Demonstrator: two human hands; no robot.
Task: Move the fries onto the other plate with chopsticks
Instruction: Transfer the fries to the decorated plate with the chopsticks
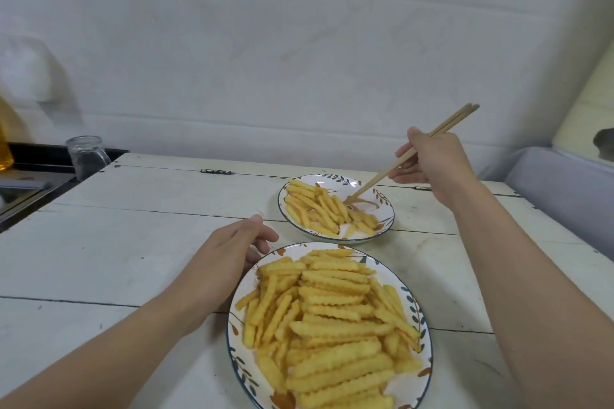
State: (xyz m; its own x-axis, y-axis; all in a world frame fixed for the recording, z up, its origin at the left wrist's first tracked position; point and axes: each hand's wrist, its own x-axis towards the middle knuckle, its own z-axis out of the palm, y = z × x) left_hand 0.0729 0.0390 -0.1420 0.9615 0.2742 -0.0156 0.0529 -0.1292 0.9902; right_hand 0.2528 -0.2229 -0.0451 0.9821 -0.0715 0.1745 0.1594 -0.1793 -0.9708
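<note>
the right hand grips a pair of pale wooden chopsticks, tips down on the bare part of the far plate, beside its crinkle-cut fries. nearer than that plate, the left hand lies loosely uncurled, fingers touching the rim of the near plate, which is heaped with ridged golden fries. both plates are glazed, leaf-patterned rounds on a scuffed white plank table.

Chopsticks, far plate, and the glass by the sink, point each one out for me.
chopsticks [428, 139]: head view, on the shafts just above the right hand.
far plate [382, 201]: head view, on its bare right inner rim.
glass [87, 156]: head view, on its clear side wall.
</note>
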